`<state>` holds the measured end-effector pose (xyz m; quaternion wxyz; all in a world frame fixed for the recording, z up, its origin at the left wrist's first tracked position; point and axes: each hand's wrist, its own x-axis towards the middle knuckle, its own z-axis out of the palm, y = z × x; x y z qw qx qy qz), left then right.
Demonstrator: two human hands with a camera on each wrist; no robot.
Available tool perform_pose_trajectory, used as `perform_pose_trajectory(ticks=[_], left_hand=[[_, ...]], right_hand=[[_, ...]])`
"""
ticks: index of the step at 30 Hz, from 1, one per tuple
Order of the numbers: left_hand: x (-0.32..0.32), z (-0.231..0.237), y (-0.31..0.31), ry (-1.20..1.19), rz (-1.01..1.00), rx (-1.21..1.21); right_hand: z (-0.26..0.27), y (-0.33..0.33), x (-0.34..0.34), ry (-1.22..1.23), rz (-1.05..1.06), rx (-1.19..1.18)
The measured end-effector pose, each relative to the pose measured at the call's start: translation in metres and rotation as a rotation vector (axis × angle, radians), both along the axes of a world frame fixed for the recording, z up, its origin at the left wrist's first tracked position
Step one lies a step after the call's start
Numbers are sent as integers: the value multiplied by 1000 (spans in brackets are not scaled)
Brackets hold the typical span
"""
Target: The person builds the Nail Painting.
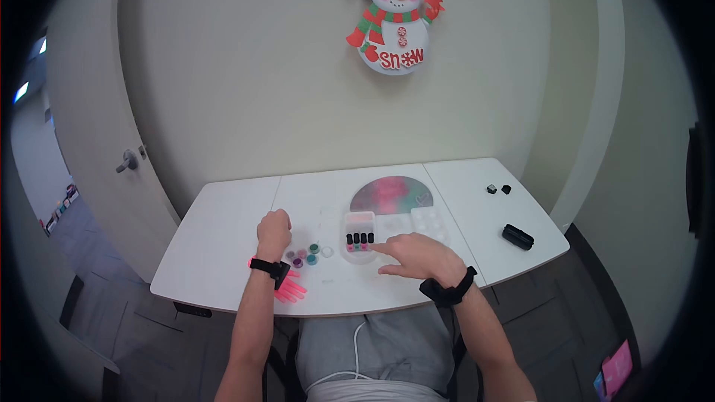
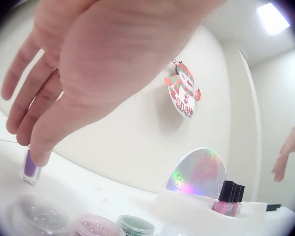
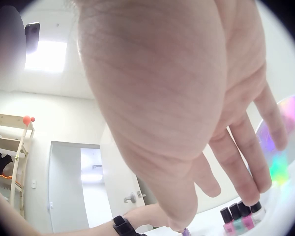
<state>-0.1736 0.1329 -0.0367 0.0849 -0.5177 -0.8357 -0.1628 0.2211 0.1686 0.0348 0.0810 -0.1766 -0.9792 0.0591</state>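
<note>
My left hand (image 1: pixel 275 231) is over the left part of the white table and pinches a small purple nail polish bottle (image 2: pixel 29 168) between thumb and fingers. The fingers hide its top. Small glitter pots (image 1: pixel 313 249) sit just right of that wrist, and a pink hand-shaped piece (image 1: pixel 290 286) lies below it. My right hand (image 1: pixel 421 257) reaches in from the right with straight fingers. Its fingertips are right at the black cap of the end bottle in a row of nail polish bottles (image 3: pixel 239 219), which stand in a clear plastic holder (image 1: pixel 359 217).
Behind the bottles stands a half-round iridescent panel (image 1: pixel 391 195) with a heart. A white moulded tray (image 1: pixel 426 219) is to the right. Farther right lie a black case (image 1: pixel 518 237) and two small dark objects (image 1: pixel 499 189). A snowman decoration (image 1: pixel 396 15) hangs on the wall.
</note>
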Motion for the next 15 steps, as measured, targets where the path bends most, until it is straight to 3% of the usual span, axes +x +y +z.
perform_pose_trajectory(ticks=[4,8,15], left_hand=[[57,56,-24,-199,-303,98],[114,64,-27,-295,-626,138],[156,30,-12,-171,-616,64]], right_hand=[[1,-1,1,-19,-22,-10],[4,-3,2,-39,-43,-29],[-1,4,8,-3,-20,-8]])
